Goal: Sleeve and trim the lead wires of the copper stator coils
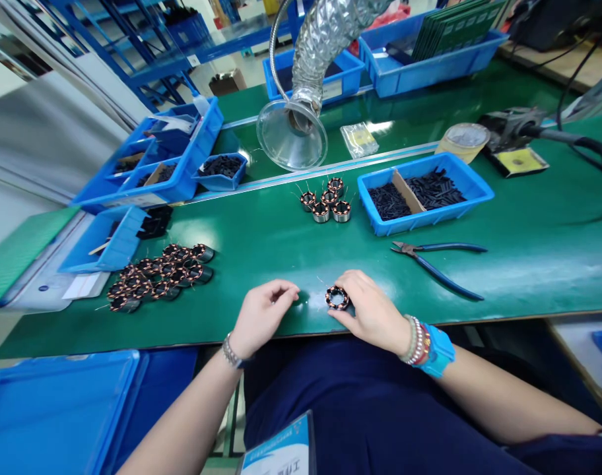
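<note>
My right hand [373,309] grips a small ring-shaped motor stator [336,299] with copper windings, thumb and fingers on its right side, at the front of the green bench. Thin wire ends stick up from it. To its left, my left hand [266,313] is closed with thumb and fingertips together; whatever it pinches, if anything, is too small to make out. Beyond the hands stands a small group of stators [329,198] with wire ends upright. A blue divided bin [432,218] of short black tubing pieces lies to the right of that group.
Open cutting pliers [442,249] with blue handles lie right of my right hand. Many wound stators [160,274] cluster at the left. A clear extraction hood [292,135] hangs over the bench. A tape roll [463,140] and blue trays [430,69] stand farther back.
</note>
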Demonstrator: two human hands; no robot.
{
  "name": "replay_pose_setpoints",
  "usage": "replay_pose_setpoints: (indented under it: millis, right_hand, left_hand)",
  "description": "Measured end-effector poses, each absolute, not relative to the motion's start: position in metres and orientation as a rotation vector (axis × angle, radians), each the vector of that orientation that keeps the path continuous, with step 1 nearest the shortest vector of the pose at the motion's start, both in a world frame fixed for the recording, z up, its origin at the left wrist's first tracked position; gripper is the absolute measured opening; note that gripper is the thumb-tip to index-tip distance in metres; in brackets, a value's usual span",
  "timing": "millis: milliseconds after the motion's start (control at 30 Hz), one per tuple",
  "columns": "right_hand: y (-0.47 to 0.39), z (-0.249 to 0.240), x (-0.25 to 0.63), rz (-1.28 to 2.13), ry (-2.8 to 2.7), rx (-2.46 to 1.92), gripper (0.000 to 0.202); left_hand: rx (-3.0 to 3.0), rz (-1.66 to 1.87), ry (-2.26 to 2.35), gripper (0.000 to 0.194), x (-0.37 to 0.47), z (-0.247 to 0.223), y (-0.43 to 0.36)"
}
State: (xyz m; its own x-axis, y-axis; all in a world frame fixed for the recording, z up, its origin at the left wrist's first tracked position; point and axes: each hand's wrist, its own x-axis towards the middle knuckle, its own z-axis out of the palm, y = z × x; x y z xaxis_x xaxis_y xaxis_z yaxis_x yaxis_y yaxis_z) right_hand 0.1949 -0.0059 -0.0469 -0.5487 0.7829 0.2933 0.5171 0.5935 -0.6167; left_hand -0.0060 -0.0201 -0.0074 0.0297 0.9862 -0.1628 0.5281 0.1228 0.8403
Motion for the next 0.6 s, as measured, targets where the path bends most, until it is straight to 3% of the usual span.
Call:
replay_pose_setpoints:
  millis: [167, 300, 467, 600]
  right_hand:
    - [-0.007, -0.047, 0.194, 0.584, -2.288, -1.035, 0.025]
    - [-0.008, -0.048, 0.194, 0.557, -2.293, -1.040, 0.026]
    - [-0.009, -0.051, 0.194, 0.481, -2.279, -1.079, 0.025]
    - [-0.014, -0.051, 0.189, 0.303, -2.268, -1.248, 0.035]
  left_hand:
    - [2.254, 0.740, 1.465, 0.014, 0.012, -0.020, -0.042]
    - [2.356, 0.787, 1.382, 0.011, 0.016, -0.019, -0.037]
    - [2.154, 0.771, 1.494, 0.012, -0.002, -0.006, -0.032]
    - [1.487, 0.842, 1.674, 0.015, 0.000, -0.011, -0.042]
